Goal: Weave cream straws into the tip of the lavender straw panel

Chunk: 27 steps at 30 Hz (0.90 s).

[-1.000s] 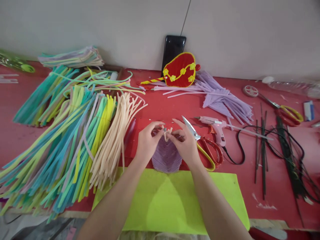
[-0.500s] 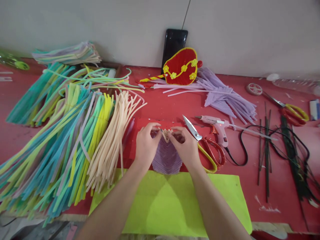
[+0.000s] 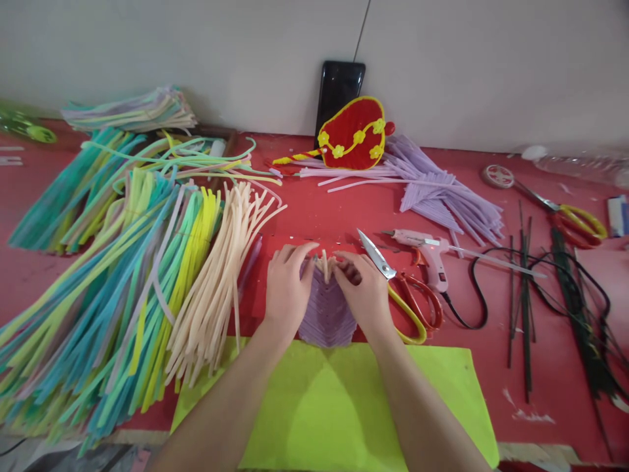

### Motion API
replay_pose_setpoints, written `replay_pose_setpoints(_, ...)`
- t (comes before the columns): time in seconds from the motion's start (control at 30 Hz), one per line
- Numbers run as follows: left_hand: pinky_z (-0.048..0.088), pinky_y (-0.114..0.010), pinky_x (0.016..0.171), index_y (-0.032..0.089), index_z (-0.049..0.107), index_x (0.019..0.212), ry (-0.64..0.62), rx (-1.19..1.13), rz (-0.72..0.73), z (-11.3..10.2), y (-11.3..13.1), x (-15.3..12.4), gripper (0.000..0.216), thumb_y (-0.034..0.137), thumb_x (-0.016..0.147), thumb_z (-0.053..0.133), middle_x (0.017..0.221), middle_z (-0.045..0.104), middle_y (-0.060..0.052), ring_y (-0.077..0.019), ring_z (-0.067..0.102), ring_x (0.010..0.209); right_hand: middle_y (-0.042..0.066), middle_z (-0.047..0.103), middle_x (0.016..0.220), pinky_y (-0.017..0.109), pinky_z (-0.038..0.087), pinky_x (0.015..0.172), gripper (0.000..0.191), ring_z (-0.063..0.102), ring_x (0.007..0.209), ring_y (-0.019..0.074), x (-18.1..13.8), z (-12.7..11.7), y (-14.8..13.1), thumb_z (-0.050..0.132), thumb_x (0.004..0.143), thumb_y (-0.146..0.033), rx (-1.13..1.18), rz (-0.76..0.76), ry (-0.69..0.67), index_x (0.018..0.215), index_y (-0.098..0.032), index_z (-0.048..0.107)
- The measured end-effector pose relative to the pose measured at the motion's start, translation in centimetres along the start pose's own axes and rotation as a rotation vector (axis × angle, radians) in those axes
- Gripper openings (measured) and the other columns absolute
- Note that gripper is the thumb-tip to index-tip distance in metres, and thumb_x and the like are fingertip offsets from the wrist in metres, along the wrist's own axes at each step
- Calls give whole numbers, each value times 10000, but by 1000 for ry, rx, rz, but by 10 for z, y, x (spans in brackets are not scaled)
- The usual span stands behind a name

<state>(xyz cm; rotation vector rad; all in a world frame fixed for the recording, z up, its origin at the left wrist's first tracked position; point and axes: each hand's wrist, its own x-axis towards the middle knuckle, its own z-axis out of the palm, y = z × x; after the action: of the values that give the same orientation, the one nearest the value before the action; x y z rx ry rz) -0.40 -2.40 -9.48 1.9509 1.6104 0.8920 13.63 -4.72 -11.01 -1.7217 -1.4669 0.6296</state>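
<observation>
A purple piece made of pipe cleaners laid in V-shaped rows (image 3: 328, 314) lies at the red table's front, between my hands. Cream pipe cleaner (image 3: 325, 267) sticks up at its far end. My left hand (image 3: 289, 278) pinches the cream strands from the left side; the fingertips are partly hidden. From the right, my right hand (image 3: 362, 282) has thumb and fingers closed on the same cream pipe cleaner. Scissors with red and yellow handles (image 3: 410, 308) lie beside my right hand, blades pointing away.
Bundles of coloured pipe cleaners (image 3: 122, 275) and cream ones (image 3: 211, 282) cover the left. A glue gun (image 3: 432, 252) with its cord, dark stems (image 3: 525, 308) and a purple bundle (image 3: 437, 190) lie right. A red fan-shaped ornament (image 3: 354, 134) leans on a phone (image 3: 339, 88). A lime sheet (image 3: 334, 406) lies in front.
The cream pipe cleaner between my fingers now stands up in a narrow point, where it was a wider V. My hands stay in nearly the same place.
</observation>
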Motion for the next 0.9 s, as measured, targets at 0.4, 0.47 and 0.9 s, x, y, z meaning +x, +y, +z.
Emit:
replay_pose_setpoints(0.4,512,-275,739,205,590,812,-26,-486,-239,0,2,4,87,136,759,599,791,666,3,-137,645,766,36,650,847,323,498,719,160,613,762,170,-2,-4,-8,553,855,-331,49,-45,26,926,-235,659)
replay_pose_setpoints(0.47,508,-264,739,200,586,803,8,-524,-251,-2,4,5,78,139,755,599,788,658,6,-127,636,762,39,647,854,333,502,737,168,614,768,175,-3,-5,-12,548,861,-343,22,-104,61,943,-245,658)
replay_pose_setpoints(0.9,524,-272,767,212,619,916,-24,-608,-216,1,15,-2,151,206,767,635,882,678,-16,-140,648,825,9,661,708,316,497,657,123,609,670,173,-3,-8,-13,631,785,-336,301,97,29,761,-225,678)
